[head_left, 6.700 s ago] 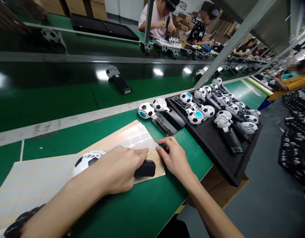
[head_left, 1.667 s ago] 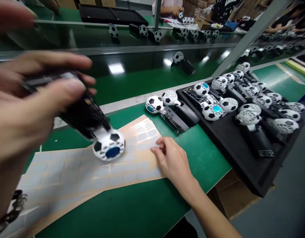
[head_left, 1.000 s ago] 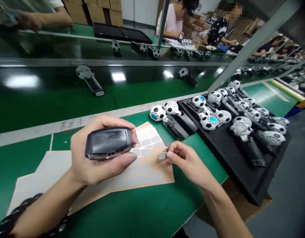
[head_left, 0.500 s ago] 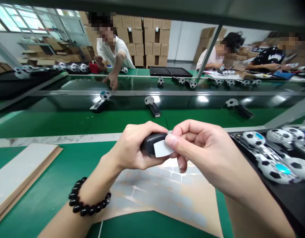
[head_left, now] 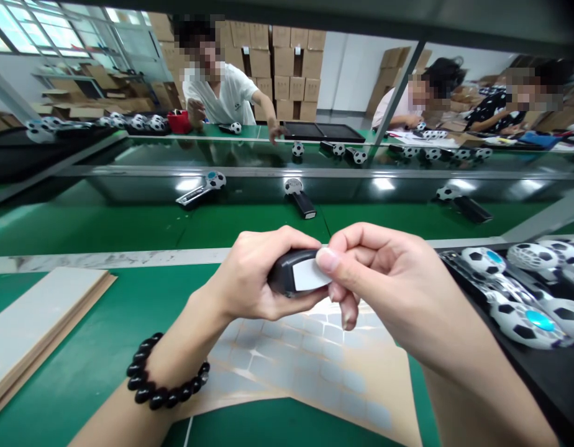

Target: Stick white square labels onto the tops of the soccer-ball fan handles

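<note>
Here's the grip, right at the centre: the left hand [head_left: 256, 273] is wrapped round a glossy black plastic handle with a rounded end [head_left: 281, 278], thumb and fingers closed on it, the end face turned toward the camera. In comes the right hand [head_left: 380, 267], thumb and finger pinching the right end of a small white rectangular label [head_left: 309, 275], which lies over that end face; whether it's stuck down under the thumb, I can't tell. The rest of the handle is hidden by the hands.

Just below the grip, beige backing sheets with grey-white labels [head_left: 291, 357] lie spread on the smooth green worktop [head_left: 119, 341]. Lower left, a black beaded bracelet [head_left: 151, 397] circles the left wrist. Farther left, a neat stack of pale sheets with brown edges [head_left: 40, 323] sits flat.

Over to the right of the grip, white-and-black football-patterned heads [head_left: 524, 323] crowd together, two showing bright blue discs, black handles among them.

Straight beyond the grip, past a pale scuffed rail [head_left: 128, 257], runs a shiny green belt [head_left: 240, 226]. Three football-headed devices lie on it: one ahead and left with a blue disc [head_left: 202, 189], one almost straight ahead with a white end face [head_left: 300, 200], one off right [head_left: 464, 205]. Farther out, a co-worker in a white shirt [head_left: 224, 96] reaches an arm toward a flat black tray [head_left: 338, 132].
</note>
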{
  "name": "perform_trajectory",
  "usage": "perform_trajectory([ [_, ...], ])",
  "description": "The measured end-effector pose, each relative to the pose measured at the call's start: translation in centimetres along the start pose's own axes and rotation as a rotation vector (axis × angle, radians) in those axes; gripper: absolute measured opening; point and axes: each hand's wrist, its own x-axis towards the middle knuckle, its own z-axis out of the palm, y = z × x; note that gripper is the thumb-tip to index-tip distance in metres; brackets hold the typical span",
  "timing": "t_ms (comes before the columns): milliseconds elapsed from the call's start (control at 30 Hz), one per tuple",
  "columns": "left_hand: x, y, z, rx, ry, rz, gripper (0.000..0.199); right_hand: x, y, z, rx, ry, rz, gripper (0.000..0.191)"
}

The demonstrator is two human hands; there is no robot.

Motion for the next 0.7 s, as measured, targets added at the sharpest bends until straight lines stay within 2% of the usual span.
perform_trajectory([
  [700,-0.26,-0.11,0.2,0.005,0.014,-0.021,0.024,-0.1,-0.04,0.09,0.007,0.007,0.01,0.02],
])
